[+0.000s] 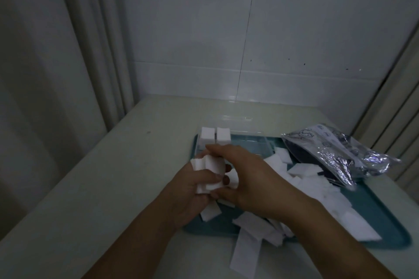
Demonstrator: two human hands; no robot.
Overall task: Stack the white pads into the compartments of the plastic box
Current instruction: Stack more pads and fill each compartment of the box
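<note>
I see my left hand (188, 190) gripping a bundle of white pads (209, 174), right hand (247, 179) pinching its ends — over the tray's (385, 217) left edge, two filled box (215, 137) compartments at its far-left corner, loose pads (317, 186) across the tray.

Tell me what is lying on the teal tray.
On the teal tray lie loose white pads, a clear plastic box holding two pad stacks, and a foil bag. Both hands cover part.

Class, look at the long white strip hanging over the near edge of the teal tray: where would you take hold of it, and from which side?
Probably pinch the long white strip at its free near end, coming from the near side. That end overhangs the teal tray; its far end is tucked among loose pads.
</note>
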